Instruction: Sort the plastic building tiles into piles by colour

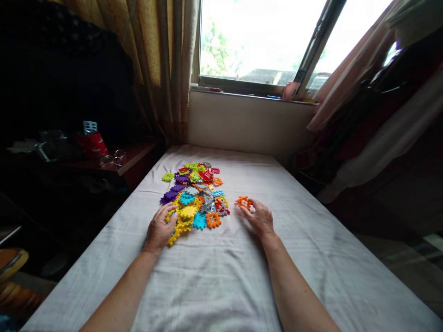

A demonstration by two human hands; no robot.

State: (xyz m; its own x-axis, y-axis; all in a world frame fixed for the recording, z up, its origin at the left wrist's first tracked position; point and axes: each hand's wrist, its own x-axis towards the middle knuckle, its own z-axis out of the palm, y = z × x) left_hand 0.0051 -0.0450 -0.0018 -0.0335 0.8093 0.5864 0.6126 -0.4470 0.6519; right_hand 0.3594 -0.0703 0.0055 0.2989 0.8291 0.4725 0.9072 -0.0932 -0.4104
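A heap of flat, notched plastic building pieces in several colours lies on the white sheet. My right hand point(260, 218) is closed on an orange interlocking piece point(243, 202) with a window-like grid, to the right of the heap. My left hand point(161, 226) rests at the heap's near left edge, touching yellow interlocking pieces point(183, 220); its fingertips are partly lost among them, so its grip cannot be made out. Between the hands lie a blue piece point(200, 220) and another orange piece point(213, 220). Purple pieces point(173, 193) and green pieces point(194, 171) are farther back.
The white sheet point(214, 281) covers a bed-like surface reaching the wall under the window. On the left, a dark red table point(134, 154) holds a red container point(92, 144) and eyeglasses point(112, 158). Clothes point(374, 133) hang on the right. A curtain point(173, 69) hangs beside the window.
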